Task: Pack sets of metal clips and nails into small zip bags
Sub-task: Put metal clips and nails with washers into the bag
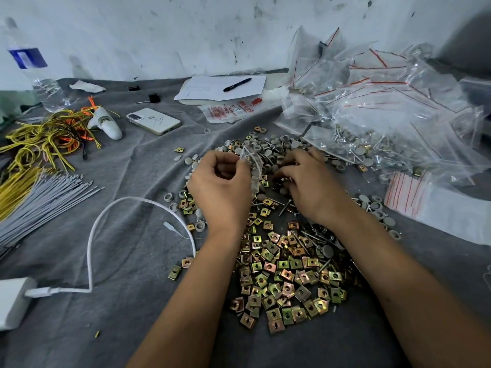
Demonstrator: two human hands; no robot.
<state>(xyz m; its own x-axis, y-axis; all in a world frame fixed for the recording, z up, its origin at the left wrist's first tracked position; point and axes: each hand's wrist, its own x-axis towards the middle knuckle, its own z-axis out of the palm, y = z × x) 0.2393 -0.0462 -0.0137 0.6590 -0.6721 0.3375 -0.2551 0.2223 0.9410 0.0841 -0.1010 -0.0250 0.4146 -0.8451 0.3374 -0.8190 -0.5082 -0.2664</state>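
Left hand (220, 187) pinches a crinkly clear zip bag (252, 160). Right hand (310, 184), fingers curled, picks among loose screws; whether its grip holds anything is unclear. Square brassy clips (287, 274) lie heaped near.

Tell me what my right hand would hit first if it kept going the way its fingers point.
Probably the small zip bag pinched in your left hand. Your right hand points left over the screws and grey caps, though depth is unclear.

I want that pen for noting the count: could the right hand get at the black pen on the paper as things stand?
Probably yes. The pen lies in the open on the white paper, nothing on it. The right hand is busy in the parts pile, and would need a long stretch forward over it.
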